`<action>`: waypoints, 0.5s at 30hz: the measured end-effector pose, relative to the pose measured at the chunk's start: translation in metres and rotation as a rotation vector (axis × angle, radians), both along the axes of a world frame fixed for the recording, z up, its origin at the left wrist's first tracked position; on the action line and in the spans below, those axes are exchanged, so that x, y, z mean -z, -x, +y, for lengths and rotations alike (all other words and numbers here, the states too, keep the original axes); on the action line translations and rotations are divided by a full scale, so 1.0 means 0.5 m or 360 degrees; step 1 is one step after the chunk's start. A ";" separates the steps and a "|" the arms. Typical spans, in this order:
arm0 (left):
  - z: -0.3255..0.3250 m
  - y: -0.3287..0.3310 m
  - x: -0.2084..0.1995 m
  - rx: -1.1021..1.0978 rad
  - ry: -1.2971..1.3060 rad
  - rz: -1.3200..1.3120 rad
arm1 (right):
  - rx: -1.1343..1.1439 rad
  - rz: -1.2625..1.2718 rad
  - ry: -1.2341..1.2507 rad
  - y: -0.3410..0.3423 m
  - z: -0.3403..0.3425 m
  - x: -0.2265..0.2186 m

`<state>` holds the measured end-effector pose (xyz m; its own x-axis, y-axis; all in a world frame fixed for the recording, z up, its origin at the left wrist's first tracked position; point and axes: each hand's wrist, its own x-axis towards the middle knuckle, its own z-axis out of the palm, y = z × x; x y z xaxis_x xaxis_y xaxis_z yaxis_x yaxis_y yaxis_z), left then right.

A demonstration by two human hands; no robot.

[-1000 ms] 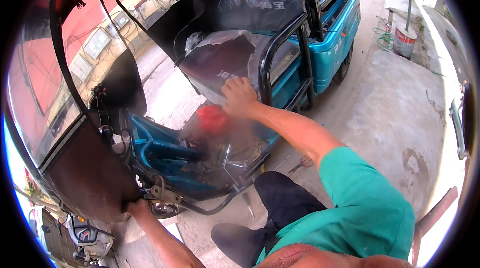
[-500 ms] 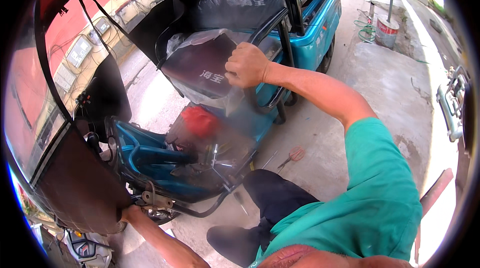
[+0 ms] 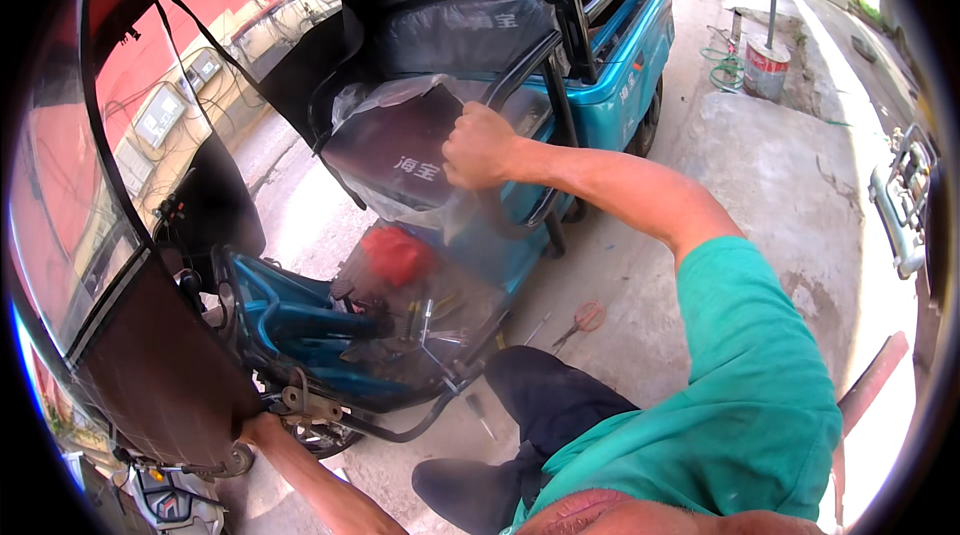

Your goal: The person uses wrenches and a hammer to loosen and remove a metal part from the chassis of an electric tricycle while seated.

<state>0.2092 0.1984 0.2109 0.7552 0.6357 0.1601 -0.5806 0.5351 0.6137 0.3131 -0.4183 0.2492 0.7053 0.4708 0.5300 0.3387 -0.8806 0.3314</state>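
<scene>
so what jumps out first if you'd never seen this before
The blue three-wheeled cart fills the upper middle, its dark seat wrapped in clear plastic sheet. The right hand is closed on that plastic at the seat's edge, while the left hand reaches low to the metal parts near the front wheel. A bright red object sits on the cart's floor below the seat, and red-handled scissors lie on the concrete.

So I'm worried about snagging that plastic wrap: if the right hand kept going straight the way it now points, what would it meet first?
Probably the plastic-wrapped dark seat: the right hand, a closed fist, points left, apparently already against its clear plastic cover. Depth is unclear here.
</scene>
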 end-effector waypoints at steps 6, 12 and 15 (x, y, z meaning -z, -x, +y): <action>-0.003 -0.003 0.007 -0.0019 -0.0011 0.0023 | -0.0082 -0.0111 -0.0097 -0.005 -0.011 0.014; -0.006 -0.010 -0.001 -0.0056 -0.0028 0.0045 | -0.0063 -0.0128 -0.0089 -0.006 0.000 0.011; -0.009 -0.003 0.007 -0.0059 -0.0028 0.0052 | -0.0024 -0.0110 -0.0078 -0.008 -0.003 0.013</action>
<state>0.2106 0.1937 0.2075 0.7362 0.6606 0.1468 -0.5792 0.5028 0.6417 0.3170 -0.4199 0.2427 0.6592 0.4534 0.5999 0.3297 -0.8913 0.3113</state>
